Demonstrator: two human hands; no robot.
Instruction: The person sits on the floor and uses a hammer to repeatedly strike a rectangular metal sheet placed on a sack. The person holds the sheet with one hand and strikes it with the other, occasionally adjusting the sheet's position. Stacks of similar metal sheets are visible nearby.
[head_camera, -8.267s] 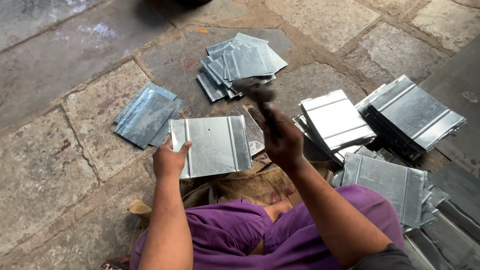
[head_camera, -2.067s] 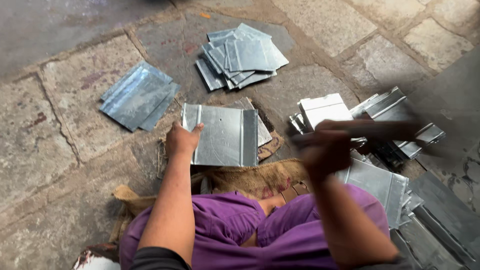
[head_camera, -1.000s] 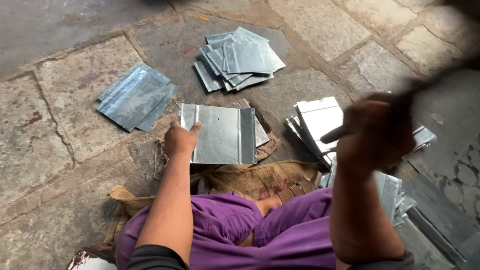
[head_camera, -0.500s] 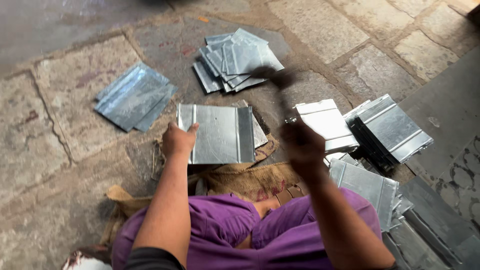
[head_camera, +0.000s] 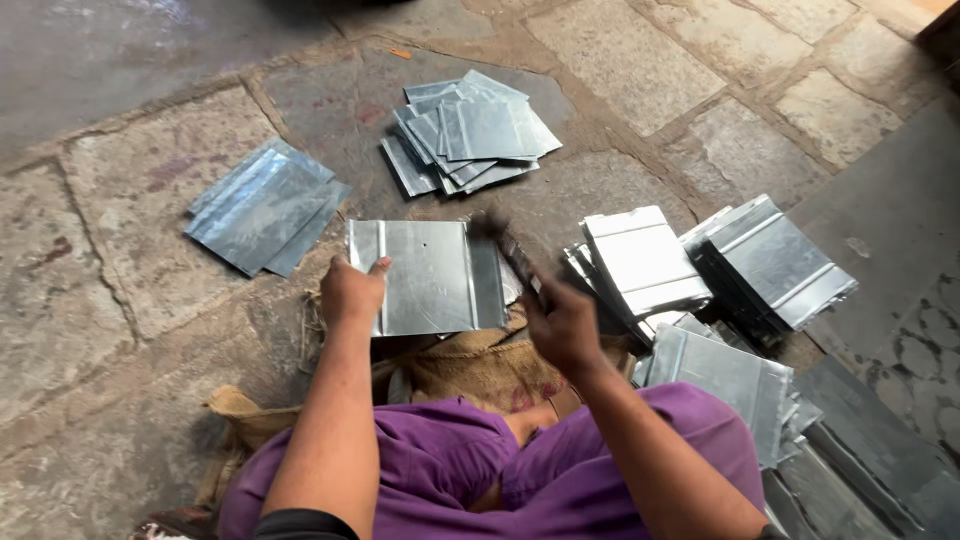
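Nearest the camera you've got the person's lap in purple trousers (head_camera: 470, 480), sitting on a bit of burlap sacking (head_camera: 470, 365) spread on the stone-slab floor (head_camera: 90, 300).

Left hand (head_camera: 352, 292) is clamped on the near left edge of a flat galvanized metal sheet (head_camera: 425, 275), thumb on top, pinning it down on the sacking. Right hand (head_camera: 562, 322) is closed around the handle of a hammer (head_camera: 512, 255), a blurry streak whose head is right at the sheet's right-hand fold. So both grips are closed, one on the sheet, one on the tool. The sheet already has a raised fold along each side edge, and the right one looks like the one being worked.

To the right, just beside the right arm, there's a big heap of folded sheets (head_camera: 720, 300), some stacked, some slumped over each other, trailing off to the near right corner. To the left sits a small stack of flat sheets (head_camera: 262, 205), and further back a fanned-out pile of smaller sheets (head_camera: 470, 130).

My read on progress: well into the batch, judging by that heap on the right. Can't say for sure which piles are finished and which are waiting, though.
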